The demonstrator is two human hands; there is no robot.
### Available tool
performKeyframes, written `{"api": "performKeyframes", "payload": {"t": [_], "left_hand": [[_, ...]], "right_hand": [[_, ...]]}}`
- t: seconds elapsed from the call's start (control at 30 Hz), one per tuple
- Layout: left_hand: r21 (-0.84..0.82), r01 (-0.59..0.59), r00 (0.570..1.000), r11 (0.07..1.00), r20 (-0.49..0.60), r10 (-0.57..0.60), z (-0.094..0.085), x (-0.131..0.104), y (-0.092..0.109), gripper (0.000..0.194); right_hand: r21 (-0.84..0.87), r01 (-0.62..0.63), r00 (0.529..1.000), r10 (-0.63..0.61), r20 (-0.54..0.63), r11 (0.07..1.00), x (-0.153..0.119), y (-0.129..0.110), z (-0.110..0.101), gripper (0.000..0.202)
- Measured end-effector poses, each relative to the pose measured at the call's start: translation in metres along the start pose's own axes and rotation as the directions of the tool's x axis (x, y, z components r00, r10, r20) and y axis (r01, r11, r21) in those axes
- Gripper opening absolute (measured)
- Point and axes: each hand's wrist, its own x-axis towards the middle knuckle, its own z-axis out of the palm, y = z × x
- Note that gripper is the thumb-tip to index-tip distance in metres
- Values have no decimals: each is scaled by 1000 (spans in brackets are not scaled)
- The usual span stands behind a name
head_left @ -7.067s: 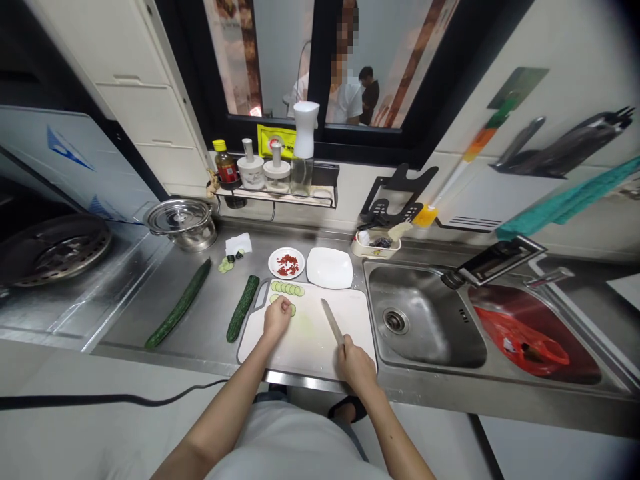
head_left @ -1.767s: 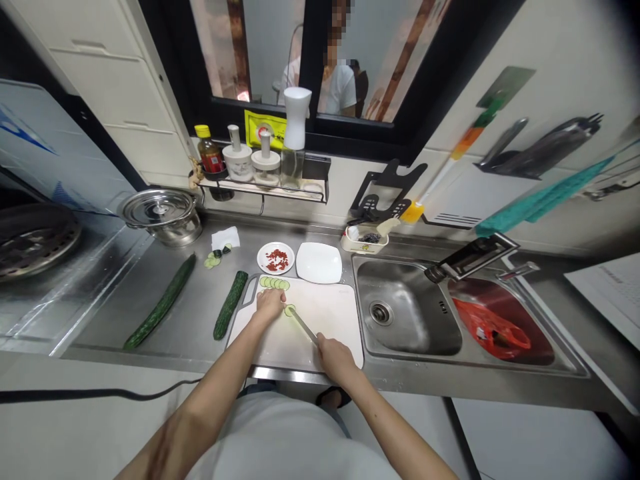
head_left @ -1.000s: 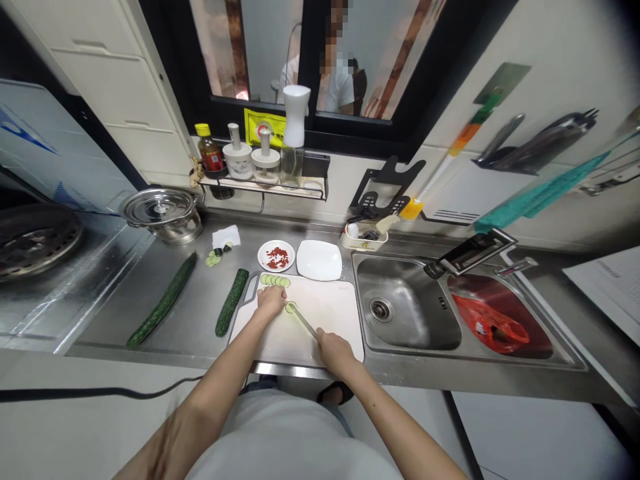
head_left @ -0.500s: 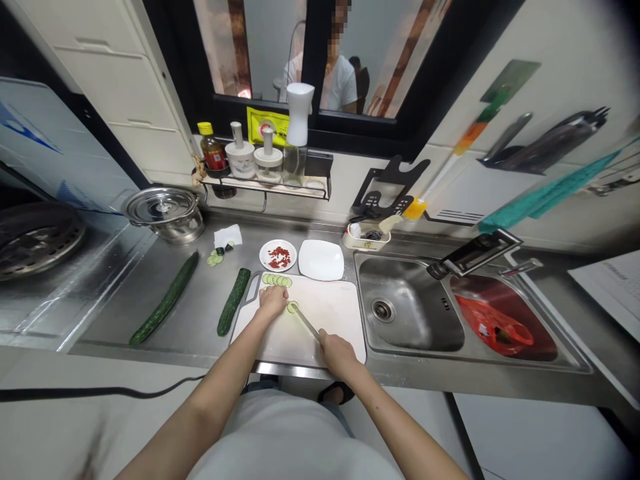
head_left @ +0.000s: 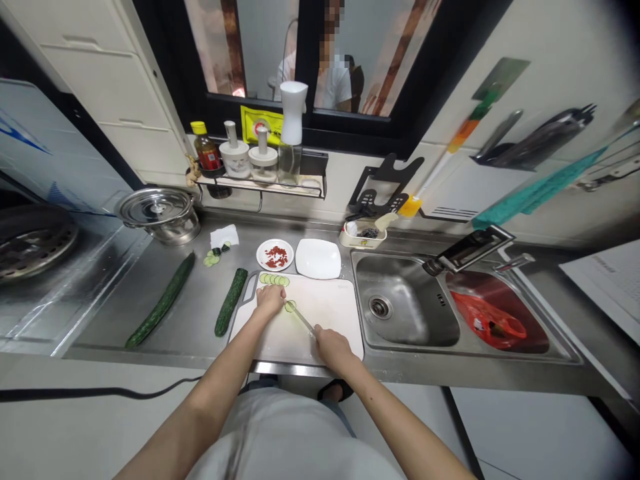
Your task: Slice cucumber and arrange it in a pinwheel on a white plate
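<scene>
My right hand [head_left: 333, 348] is closed round the handle of a knife [head_left: 303, 320], whose blade slants up and left over the white cutting board [head_left: 330, 313]. At the blade's tip lies a round cucumber slice [head_left: 290, 306]. Just left of the tip, my left hand [head_left: 271, 299] rests low on the board with its fingers bent together; what they hold, if anything, is hidden. A row of overlapping cucumber slices [head_left: 273, 279] lies just beyond my left fingers. Beside the board's left edge is a cut cucumber [head_left: 231, 303], and farther left a longer whole cucumber [head_left: 161, 303].
Behind the board stand a plate of chopped red pieces [head_left: 275, 255] and a white square dish [head_left: 318, 259]. Cucumber scraps [head_left: 212, 259] lie by a white tissue [head_left: 225, 235]. A lidded steel pot [head_left: 160, 213] is back left. The sink [head_left: 407, 307] adjoins on the right.
The whole view has shifted slightly, so things sit a little farther left. Both hands and the knife keep nearly the same place on the board.
</scene>
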Motion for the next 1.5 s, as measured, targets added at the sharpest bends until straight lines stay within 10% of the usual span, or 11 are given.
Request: {"api": "performKeyframes", "payload": {"t": [1.5], "left_hand": [[3, -10, 999, 1000, -37, 11, 3, 1, -1, 10]], "right_hand": [[-95, 48, 996, -55, -73, 994, 8, 20, 8, 32]]}}
